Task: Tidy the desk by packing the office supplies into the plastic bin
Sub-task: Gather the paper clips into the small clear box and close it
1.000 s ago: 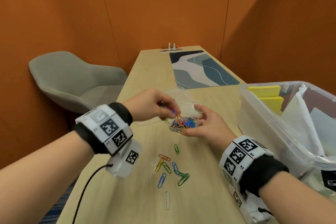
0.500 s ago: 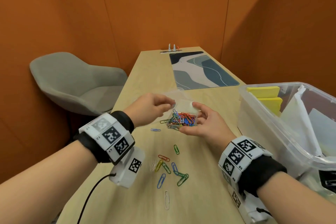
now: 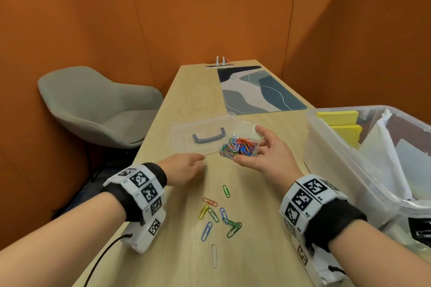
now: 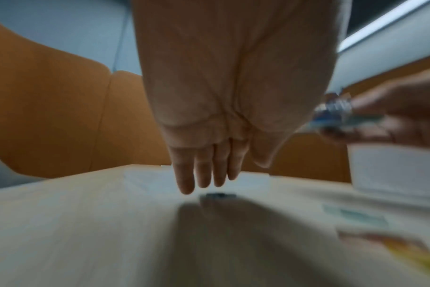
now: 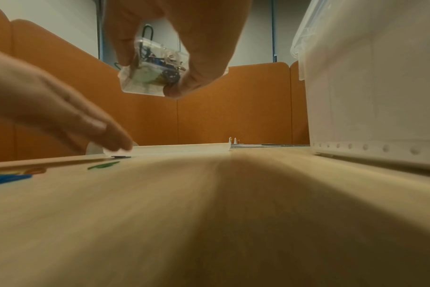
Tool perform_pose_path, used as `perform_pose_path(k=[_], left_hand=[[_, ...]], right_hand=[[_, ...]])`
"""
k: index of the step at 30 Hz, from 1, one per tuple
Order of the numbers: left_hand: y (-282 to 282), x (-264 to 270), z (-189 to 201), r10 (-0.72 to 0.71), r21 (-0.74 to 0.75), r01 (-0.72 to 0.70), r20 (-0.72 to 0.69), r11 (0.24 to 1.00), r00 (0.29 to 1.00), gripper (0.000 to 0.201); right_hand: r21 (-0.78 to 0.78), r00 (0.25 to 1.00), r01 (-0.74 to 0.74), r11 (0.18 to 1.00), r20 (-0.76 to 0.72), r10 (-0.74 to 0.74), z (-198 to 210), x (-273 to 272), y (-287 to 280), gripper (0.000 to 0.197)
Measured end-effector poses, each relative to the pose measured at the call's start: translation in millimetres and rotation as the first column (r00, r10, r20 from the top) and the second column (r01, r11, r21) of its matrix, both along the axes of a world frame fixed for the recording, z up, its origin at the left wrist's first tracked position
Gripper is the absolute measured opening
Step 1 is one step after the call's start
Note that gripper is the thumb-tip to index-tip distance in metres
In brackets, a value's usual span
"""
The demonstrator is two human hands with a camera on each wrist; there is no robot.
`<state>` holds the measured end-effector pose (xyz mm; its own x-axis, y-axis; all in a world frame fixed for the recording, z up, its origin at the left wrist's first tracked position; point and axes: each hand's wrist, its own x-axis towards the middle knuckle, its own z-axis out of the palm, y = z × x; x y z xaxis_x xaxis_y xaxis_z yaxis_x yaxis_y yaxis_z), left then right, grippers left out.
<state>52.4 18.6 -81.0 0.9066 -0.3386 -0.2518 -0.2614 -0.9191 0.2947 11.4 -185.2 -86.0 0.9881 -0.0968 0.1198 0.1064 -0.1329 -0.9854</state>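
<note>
My right hand (image 3: 268, 156) grips the clip box (image 3: 240, 147) above the desk (image 3: 256, 251). Left hand (image 3: 184, 170) reaches down, fingers (image 4: 199, 174) straight, over a dark clip (image 4: 217, 195). I should pinch it flat, drop it in, then gather the loose clips (image 3: 219, 216) before the bin (image 3: 331, 170).

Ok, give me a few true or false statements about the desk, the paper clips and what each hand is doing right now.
1. The right hand holds a small clear plastic box of coloured paper clips. True.
2. All paper clips are already in the box. False: loose coloured paper clips lie on the light wooden desk.
3. The left hand grips the clear lid with the grey handle. False: its fingers reach down to the desk near the lid.
4. The large clear plastic bin stands at the desk's right side. True.
</note>
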Motion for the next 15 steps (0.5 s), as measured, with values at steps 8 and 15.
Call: perform_pose_path(k=[8,15], left_hand=[[-23.6,-32.7,-16.3,-0.225,-0.072,0.232,0.092,0.97,0.97,0.039],[-44.1,-52.5,-19.0,-0.382,-0.078,0.386,0.062,0.919,0.922,0.05]], right_hand=[[-0.041,1.0,-0.006,0.999,0.004,0.007,-0.6,0.7,-0.1,0.095],[-0.064,1.0,0.007,0.998,0.012,-0.006,-0.9,-0.1,0.6,0.096]])
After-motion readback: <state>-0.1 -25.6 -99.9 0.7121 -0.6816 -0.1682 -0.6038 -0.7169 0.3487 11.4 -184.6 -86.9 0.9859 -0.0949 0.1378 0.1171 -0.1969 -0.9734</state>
